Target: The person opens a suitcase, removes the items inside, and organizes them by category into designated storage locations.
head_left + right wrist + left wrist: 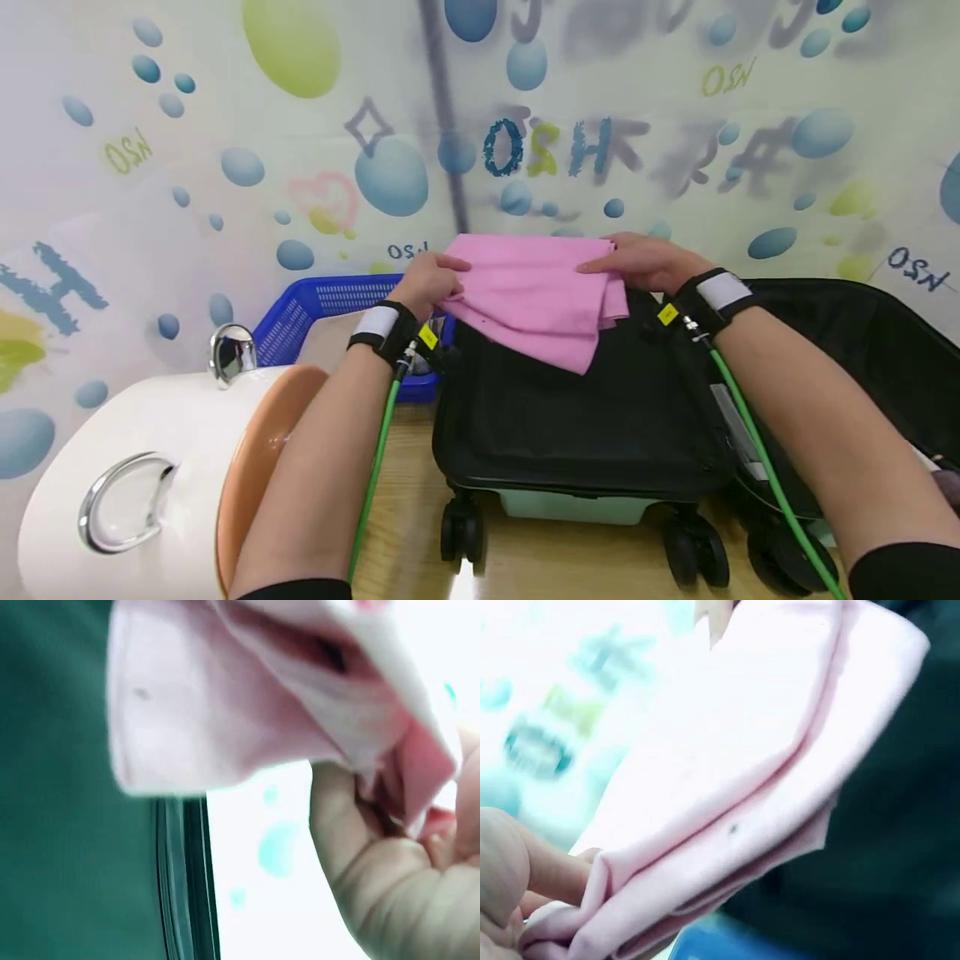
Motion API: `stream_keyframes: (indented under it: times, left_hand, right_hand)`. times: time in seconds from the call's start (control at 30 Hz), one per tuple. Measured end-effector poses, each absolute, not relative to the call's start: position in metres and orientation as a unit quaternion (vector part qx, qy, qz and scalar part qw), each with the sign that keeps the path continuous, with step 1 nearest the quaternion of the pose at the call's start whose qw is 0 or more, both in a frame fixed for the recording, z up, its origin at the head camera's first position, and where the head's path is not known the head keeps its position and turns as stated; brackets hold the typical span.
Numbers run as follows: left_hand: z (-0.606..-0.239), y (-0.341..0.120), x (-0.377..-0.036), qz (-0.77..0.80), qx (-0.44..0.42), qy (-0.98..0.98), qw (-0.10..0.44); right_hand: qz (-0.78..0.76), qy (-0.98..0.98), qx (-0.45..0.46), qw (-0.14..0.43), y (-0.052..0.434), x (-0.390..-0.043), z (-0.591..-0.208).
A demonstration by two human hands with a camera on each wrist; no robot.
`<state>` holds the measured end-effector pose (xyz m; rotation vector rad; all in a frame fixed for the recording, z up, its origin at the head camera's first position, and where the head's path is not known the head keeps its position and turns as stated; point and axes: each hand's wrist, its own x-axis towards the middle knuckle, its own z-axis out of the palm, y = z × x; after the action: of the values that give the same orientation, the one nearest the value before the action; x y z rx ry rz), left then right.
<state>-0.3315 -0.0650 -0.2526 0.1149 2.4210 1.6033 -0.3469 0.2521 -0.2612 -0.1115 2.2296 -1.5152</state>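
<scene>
While both hands (427, 283) (645, 262) apparently pinch towel (536, 296), suitcase (585, 417) beneath

Bright, even light; head view bends at edges, both wrist views blurred, overexposed.

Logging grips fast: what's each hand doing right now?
Left hand: pinching the pink cloth at its left edge.
Right hand: gripping the cloth's right edge.

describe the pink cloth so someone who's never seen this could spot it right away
Start at the open black suitcase lying on the wooden floor against the bubble-patterned wall. At its far edge, the left hand and right hand hold a folded pink cloth by its two ends, draping it over the dark lining. It is the only pink, soft item there; the blue basket beside it is rigid plastic.
</scene>
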Motion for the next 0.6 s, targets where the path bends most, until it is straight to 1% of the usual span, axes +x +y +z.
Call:
stream_keyframes:
  times: [0.17, 0.23, 0.37, 0.47, 0.53, 0.6]
  left_hand:
    - [-0.248, -0.113, -0.341, 0.527, -0.022, 0.843, 0.107]
    - [-0.245, -0.126, -0.343, 0.513, -0.048, 0.853, 0.087]
    - [-0.236, -0.139, -0.341, 0.382, -0.078, 0.921, 0.03]
    - [-0.23, -0.144, -0.336, 0.279, -0.092, 0.956, 0.003]
    - [-0.227, -0.147, -0.334, 0.251, -0.099, 0.963, 0.002]
    - [-0.226, -0.149, -0.331, 0.226, -0.102, 0.969, 0.014]
  right_hand:
    - [-0.604, 0.768, -0.028, 0.213, 0.185, -0.361, -0.264]
    - [-0.619, 0.757, -0.026, 0.21, 0.163, -0.365, -0.266]
    - [-0.648, 0.734, -0.012, 0.203, 0.125, -0.37, -0.272]
    - [-0.668, 0.715, -0.005, 0.206, 0.101, -0.373, -0.278]
    - [-0.678, 0.705, -0.006, 0.207, 0.087, -0.374, -0.282]
    - [-0.682, 0.701, -0.014, 0.208, 0.075, -0.373, -0.286]
